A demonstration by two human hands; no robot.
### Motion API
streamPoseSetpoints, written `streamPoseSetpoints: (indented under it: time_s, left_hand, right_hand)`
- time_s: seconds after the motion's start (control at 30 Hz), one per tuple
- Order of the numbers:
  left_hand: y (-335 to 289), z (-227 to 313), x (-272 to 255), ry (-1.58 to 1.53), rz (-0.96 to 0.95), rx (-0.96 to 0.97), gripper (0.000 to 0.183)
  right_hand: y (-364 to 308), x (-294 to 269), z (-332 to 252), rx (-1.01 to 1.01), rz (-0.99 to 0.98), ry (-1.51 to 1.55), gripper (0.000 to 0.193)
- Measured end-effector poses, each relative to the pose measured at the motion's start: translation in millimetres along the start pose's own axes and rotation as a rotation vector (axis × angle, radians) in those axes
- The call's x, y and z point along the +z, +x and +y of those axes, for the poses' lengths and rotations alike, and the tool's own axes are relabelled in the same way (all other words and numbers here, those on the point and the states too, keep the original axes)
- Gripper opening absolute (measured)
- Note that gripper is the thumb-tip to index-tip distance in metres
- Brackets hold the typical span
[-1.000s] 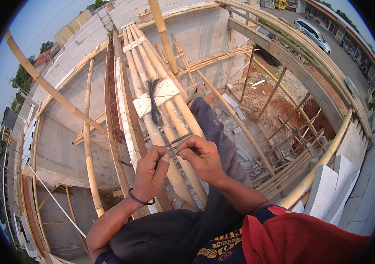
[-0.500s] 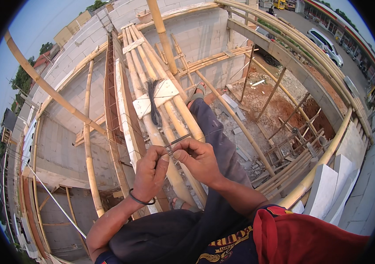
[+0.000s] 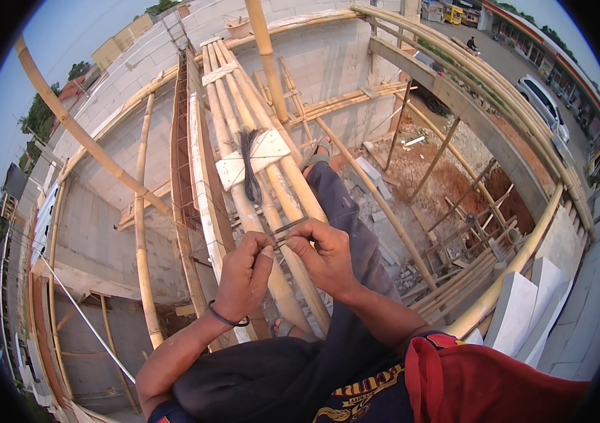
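Pale block walls (image 3: pixel 329 67) surround a walkway of yellowish bamboo poles (image 3: pixel 288 195) crossed by two white flat boards (image 3: pixel 273 146). One bundle of thin dark wire (image 3: pixel 248 156) lies across the nearer board. Over the walkway's near end, the person's left hand (image 3: pixel 245 273) and right hand (image 3: pixel 324 258) nearly meet, fingers pinching a short dark wire strand (image 3: pixel 291 226). Yellowish lettering marks the dark blue shirt (image 3: pixel 393 396).

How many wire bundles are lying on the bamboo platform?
1: the dark wire bundle lies over the pale board, beyond the left hand and right hand; others may be hidden.
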State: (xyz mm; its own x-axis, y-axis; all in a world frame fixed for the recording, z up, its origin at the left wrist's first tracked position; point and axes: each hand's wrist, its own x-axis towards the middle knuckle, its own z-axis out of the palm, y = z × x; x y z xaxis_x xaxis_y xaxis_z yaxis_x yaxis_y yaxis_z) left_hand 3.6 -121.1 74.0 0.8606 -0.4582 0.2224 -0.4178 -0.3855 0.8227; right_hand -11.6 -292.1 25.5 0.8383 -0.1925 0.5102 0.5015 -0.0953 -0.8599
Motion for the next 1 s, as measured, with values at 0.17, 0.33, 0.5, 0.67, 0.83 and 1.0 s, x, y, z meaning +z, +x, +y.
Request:
streamPoseSetpoints:
  time_s: [0.17,0.33,0.5,0.67,0.83,1.0]
  left_hand:
    - [0,0,0,0.001,-0.003,-0.028,0.005]
    - [1,-2,-2,-0.017,0.02,0.009,0.005]
    - [1,-2,-4,0.079,-0.011,0.046,0.005]
    - [0,-5,-1,0.122,-0.018,0.109,0.008]
    - [1,-8,-4,0.126,0.018,0.005,0.006]
    - [1,-12,-6,0.123,-0.007,0.023,0.004]
  right_hand:
    - [1,2,-3,-0.061,0.023,-0.006,0.008]
    - [5,-1,-8,-0.448,0.056,-0.345,0.007]
    - [15,1,1,-0.37,0.006,-0.245,0.006]
    - [4,1,8,0.136,-0.093,-0.058,0.013]
    - [-1,0,8,-0.101,-0.114,-0.183,0.014]
    - [9,-7,7,-0.555,-0.186,-0.569,0.02]
